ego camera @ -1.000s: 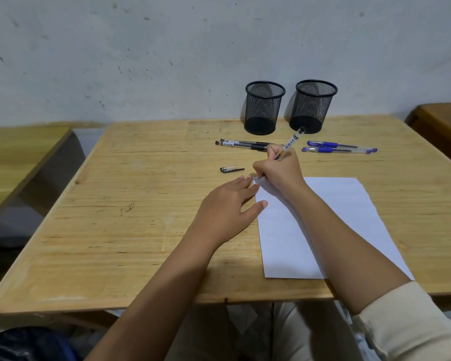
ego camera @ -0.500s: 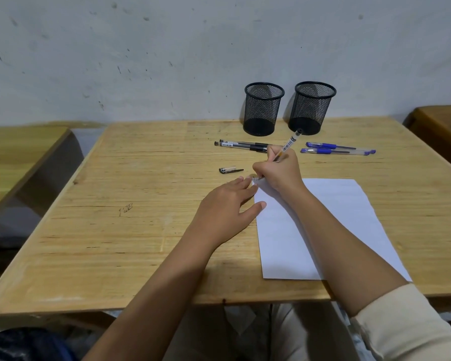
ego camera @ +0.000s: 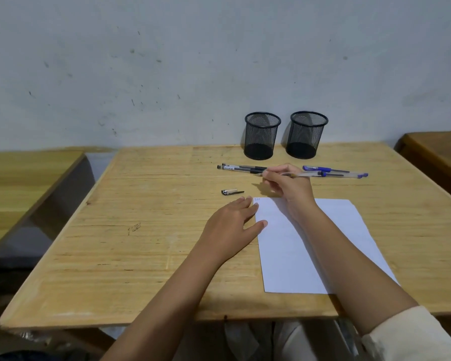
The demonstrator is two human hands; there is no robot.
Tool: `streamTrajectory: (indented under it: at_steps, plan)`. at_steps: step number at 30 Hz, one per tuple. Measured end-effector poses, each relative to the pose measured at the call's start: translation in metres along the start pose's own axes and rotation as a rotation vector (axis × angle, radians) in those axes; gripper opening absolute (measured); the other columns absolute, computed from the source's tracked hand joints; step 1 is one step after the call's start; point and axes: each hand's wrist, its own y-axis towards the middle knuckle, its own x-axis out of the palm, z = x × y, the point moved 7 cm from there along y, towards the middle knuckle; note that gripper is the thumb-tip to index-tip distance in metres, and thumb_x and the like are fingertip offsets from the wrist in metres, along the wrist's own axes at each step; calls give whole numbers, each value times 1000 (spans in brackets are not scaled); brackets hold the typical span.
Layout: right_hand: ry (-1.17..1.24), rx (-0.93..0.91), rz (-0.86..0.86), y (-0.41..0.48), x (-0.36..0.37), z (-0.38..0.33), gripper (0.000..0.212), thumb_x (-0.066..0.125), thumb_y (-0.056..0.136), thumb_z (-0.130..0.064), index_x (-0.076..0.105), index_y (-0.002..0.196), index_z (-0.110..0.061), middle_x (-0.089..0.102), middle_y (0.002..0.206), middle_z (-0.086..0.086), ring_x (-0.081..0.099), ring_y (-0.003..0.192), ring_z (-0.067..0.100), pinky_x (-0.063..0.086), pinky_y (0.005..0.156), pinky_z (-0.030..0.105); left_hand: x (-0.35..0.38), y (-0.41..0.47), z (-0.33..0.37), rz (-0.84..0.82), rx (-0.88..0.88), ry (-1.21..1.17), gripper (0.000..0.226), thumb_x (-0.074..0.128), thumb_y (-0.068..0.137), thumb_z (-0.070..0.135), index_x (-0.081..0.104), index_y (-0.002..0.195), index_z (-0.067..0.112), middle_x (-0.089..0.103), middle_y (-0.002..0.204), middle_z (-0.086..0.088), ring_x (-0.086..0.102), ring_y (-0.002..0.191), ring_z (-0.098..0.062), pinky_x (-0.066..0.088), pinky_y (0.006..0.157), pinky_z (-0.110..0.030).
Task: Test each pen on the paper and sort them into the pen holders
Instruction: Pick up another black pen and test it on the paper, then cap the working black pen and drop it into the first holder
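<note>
We see the right hand point(ego camera: 288, 187) raised just beyond the far left corner of the paper point(ego camera: 320, 246), fingers closed around a clear-barrelled pen point(ego camera: 294, 174). The pen lies nearly level in the grip, tip pointing left past the fingertips, tail end running right over the blue pens point(ego camera: 333, 171). Its tip is off the sheet.

The left hand point(ego camera: 232, 227) rests flat and open, holding nothing, palm down on the table point(ego camera: 141, 243). Its fingertips and thumb touch the left edge of the paper near the far corner. A few small marks show on the paper just beside those fingertips; we cannot tell what they read.

A pen cap point(ego camera: 231, 192) lies on the wood just beyond the left hand's fingertips, left of the right hand, apart from both. Black pens point(ego camera: 241, 168) lie beyond the cap, their right ends hidden behind the right hand. The blue pens lie to the right of the right hand, partly crossed by the held pen.

Two black mesh pen holders point(ego camera: 262, 135) stand upright side by side beyond the right hand, well apart from it, close to the wall.
</note>
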Motion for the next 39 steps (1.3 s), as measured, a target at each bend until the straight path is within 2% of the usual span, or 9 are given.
streamTrajectory:
  at_steps: [5,8,12,17,21,25,31,35,39]
  plan:
    - [109,14,-71,-1,-14,-15,10,67,81,-5,69,91,-5,72,93,12,71,89,20,56,81,23,-1,7,1,-25,12,-1,53,48,92,46,43,139,22,31,153,7,23,141,-4,27,107,-24]
    - [156,28,-73,0,-25,-22,14,66,81,-1,67,95,2,71,95,16,71,91,25,56,82,26,-19,14,-14,103,-40,-66,47,49,93,42,49,134,19,41,147,3,35,135,-9,31,105,-25]
    - [211,39,-82,-2,-30,-28,20,63,82,2,63,99,12,69,93,21,69,91,31,55,82,27,-28,30,-41,127,-133,16,35,45,96,27,54,123,7,50,130,-7,42,123,-21,37,95,-25]
    - [220,35,-116,-4,-28,-34,14,62,80,7,62,91,15,67,88,23,71,79,29,57,75,25,-33,41,-45,173,-129,-12,26,49,95,23,66,106,7,59,107,-5,52,102,-19,44,83,-27]
    - [148,25,-146,-6,-22,-36,12,63,79,9,63,88,16,68,79,20,72,66,23,58,67,22,-40,40,-36,242,-172,-351,11,64,85,13,70,95,12,67,94,1,60,87,-10,48,78,-20]
    - [130,3,-187,-9,-17,-39,5,64,78,9,67,82,10,71,74,16,71,67,22,58,69,21,-50,37,-14,278,-169,-768,15,68,80,0,70,83,15,67,82,-2,61,72,-2,46,59,-7]
    - [138,-12,-271,-15,-14,-44,6,64,78,7,68,82,5,72,71,10,70,66,17,54,62,16,-56,47,0,209,-66,-803,24,74,76,6,72,76,30,72,75,10,65,73,-3,50,72,-17]
    - [250,13,-296,-18,-13,-43,9,63,79,5,69,82,0,73,71,6,68,63,11,53,63,14,-60,49,7,253,-31,-886,18,73,76,9,75,79,27,73,74,0,66,74,-12,53,81,-34]
    - [250,-5,-331,-18,-12,-44,11,64,78,4,70,86,-1,74,77,6,68,67,11,53,66,14,-60,50,8,251,-19,-867,17,72,78,9,74,82,25,73,78,-6,66,77,-15,53,83,-35]
